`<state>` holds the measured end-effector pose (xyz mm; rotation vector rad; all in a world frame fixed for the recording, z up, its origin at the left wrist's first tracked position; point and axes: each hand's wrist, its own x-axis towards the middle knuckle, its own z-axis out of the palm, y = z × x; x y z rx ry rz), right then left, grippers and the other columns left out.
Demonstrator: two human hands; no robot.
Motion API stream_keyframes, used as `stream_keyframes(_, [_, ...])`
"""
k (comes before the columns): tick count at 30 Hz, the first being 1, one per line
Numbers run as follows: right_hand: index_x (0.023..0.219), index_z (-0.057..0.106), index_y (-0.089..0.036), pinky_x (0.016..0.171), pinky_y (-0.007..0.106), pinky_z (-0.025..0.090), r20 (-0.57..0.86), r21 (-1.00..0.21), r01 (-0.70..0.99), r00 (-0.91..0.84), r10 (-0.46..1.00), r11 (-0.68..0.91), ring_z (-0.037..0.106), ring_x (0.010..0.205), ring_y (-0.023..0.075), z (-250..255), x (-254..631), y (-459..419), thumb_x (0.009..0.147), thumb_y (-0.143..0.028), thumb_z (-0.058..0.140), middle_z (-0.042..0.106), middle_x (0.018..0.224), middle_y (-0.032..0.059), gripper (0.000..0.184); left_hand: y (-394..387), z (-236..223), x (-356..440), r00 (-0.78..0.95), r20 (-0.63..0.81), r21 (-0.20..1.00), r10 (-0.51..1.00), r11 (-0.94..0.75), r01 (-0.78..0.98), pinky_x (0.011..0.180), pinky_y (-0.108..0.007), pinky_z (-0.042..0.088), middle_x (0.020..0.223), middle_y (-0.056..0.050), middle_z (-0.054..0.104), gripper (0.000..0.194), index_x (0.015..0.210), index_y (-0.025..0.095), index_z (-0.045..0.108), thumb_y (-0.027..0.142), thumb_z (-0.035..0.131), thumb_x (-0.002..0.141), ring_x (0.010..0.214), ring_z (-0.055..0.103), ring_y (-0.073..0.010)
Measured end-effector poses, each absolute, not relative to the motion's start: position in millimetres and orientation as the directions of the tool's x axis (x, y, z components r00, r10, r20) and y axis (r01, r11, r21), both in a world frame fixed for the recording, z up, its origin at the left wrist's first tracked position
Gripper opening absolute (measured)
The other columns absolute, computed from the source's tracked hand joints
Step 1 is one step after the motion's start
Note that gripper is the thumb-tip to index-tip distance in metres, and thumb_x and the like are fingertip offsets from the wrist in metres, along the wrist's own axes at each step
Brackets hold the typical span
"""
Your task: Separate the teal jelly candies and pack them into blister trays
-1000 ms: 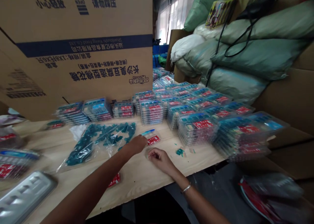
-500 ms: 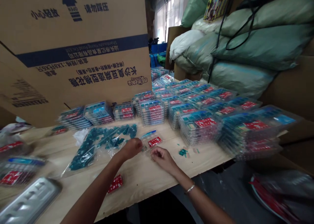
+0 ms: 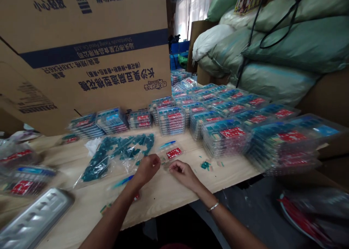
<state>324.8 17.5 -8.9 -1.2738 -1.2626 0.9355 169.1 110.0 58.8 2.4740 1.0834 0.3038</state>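
Note:
My left hand is over the table with fingers curled into a pinch. Close by on its right, my right hand has thumb and fingers drawn together too. Whatever either pinch holds is too small to make out. Just beyond both hands lies a clear plastic tray with a red packet and a blue stick-like piece. Left of my left hand, a clear bag of dark teal pieces lies spread out. Beneath my left forearm another tray shows partly, with a blue stick-like piece.
Stacked filled trays crowd the right and back of the table. Small teal and pale bits are scattered right of my right hand. A silver moulded tray sits front left. A big carton stands behind; sacks are piled at right.
The view has shifted slightly. My left forearm uncovers more of the tray below it, blue piece included. Both hands stay pinched near the tray with the red packet.

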Motion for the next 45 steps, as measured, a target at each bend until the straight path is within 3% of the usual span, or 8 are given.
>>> stream_keyframes(7, [0.076, 0.062, -0.018, 0.060, 0.024, 0.037, 0.165, -0.975, 0.172, 0.146, 0.975, 0.139, 0.050, 0.064, 0.0125, -6, 324, 16, 0.074, -0.027, 0.058, 0.057, 0.067, -0.0014, 0.010, 103, 51, 186, 0.703, 0.067, 0.330, 0.708, -0.681, 0.654, 0.078, -0.031, 0.044, 0.075, -0.009, 0.062, 0.020, 0.064, 0.013, 0.064, 0.010, 0.050, 0.078, 0.080, 0.059, -0.0194])
stream_keyframes(10, [0.078, 0.062, -0.019, 0.060, 0.024, 0.039, 0.130, -0.991, 0.052, 0.141, 0.981, 0.124, 0.050, 0.063, 0.0122, -5, 326, 17, 0.074, -0.033, 0.062, 0.057, 0.067, -0.0017, 0.015, 97, 45, 181, 0.645, 0.103, 0.535, 0.757, -0.589, 0.605, 0.067, -0.026, 0.043, 0.071, -0.006, 0.062, 0.022, 0.066, 0.014, 0.065, 0.015, 0.048, 0.080, 0.070, 0.057, -0.0159])
stream_keyframes(14, [0.084, 0.060, -0.020, 0.061, 0.025, 0.041, 0.054, -0.985, -0.159, 0.096, 0.994, 0.068, 0.052, 0.063, 0.0121, -7, 325, 20, 0.069, -0.042, 0.068, 0.057, 0.070, -0.0022, 0.028, 82, 31, 173, 0.582, -0.037, 0.927, 0.812, -0.189, 0.323, 0.055, -0.023, 0.039, 0.056, 0.000, 0.059, 0.020, 0.062, 0.015, 0.065, 0.030, 0.058, 0.072, 0.056, 0.052, -0.0126])
stream_keyframes(18, [0.086, 0.061, -0.019, 0.061, 0.025, 0.042, 0.061, -0.992, -0.108, 0.099, 0.993, 0.072, 0.051, 0.064, 0.0120, -10, 321, 17, 0.070, -0.039, 0.068, 0.056, 0.070, -0.0026, 0.027, 58, 21, 170, 0.543, -0.116, 0.983, 0.832, 0.019, 0.181, 0.060, -0.024, 0.043, 0.064, -0.002, 0.065, 0.027, 0.074, 0.014, 0.069, 0.039, 0.059, 0.072, 0.062, 0.055, -0.0132])
stream_keyframes(21, [0.082, 0.060, -0.018, 0.060, 0.024, 0.041, 0.108, -0.994, 0.012, 0.137, 0.985, 0.107, 0.051, 0.063, 0.0118, -10, 319, 9, 0.074, -0.035, 0.063, 0.056, 0.069, -0.0023, 0.019, 45, 18, 169, 0.539, -0.059, 0.979, 0.840, -0.057, 0.197, 0.062, -0.025, 0.044, 0.069, -0.003, 0.067, 0.026, 0.078, 0.014, 0.070, 0.037, 0.058, 0.075, 0.064, 0.057, -0.0146])
stream_keyframes(24, [0.079, 0.057, -0.019, 0.060, 0.024, 0.041, 0.105, -0.994, 0.018, 0.124, 0.987, 0.103, 0.052, 0.063, 0.0121, -9, 321, 3, 0.077, -0.035, 0.059, 0.057, 0.067, -0.0021, 0.016, 52, 25, 170, 0.541, 0.045, 0.874, 0.840, -0.295, 0.386, 0.064, -0.026, 0.046, 0.072, -0.005, 0.068, 0.022, 0.075, 0.015, 0.070, 0.026, 0.052, 0.079, 0.068, 0.059, -0.0164])
stream_keyframes(30, [0.077, 0.056, -0.019, 0.059, 0.024, 0.040, 0.100, -0.991, 0.100, 0.161, 0.982, 0.084, 0.052, 0.062, 0.0123, -7, 327, 5, 0.077, -0.033, 0.058, 0.056, 0.064, -0.0023, 0.015, 112, 52, 187, 0.752, -0.005, 0.216, 0.660, -0.733, 0.645, 0.086, -0.036, 0.043, 0.080, -0.013, 0.067, 0.026, 0.069, 0.013, 0.066, 0.007, 0.044, 0.081, 0.083, 0.060, -0.0213])
stream_keyframes(45, [0.074, 0.059, -0.018, 0.060, 0.024, 0.038, 0.134, -0.985, 0.131, 0.199, 0.971, 0.109, 0.049, 0.061, 0.0121, -8, 321, 6, 0.069, -0.027, 0.053, 0.055, 0.065, -0.0020, 0.012, 149, 69, 210, 0.855, -0.265, 0.123, 0.445, -0.864, 0.488, 0.075, -0.028, 0.045, 0.072, -0.007, 0.066, 0.016, 0.058, 0.017, 0.057, 0.006, 0.051, 0.067, 0.077, 0.061, -0.0201])
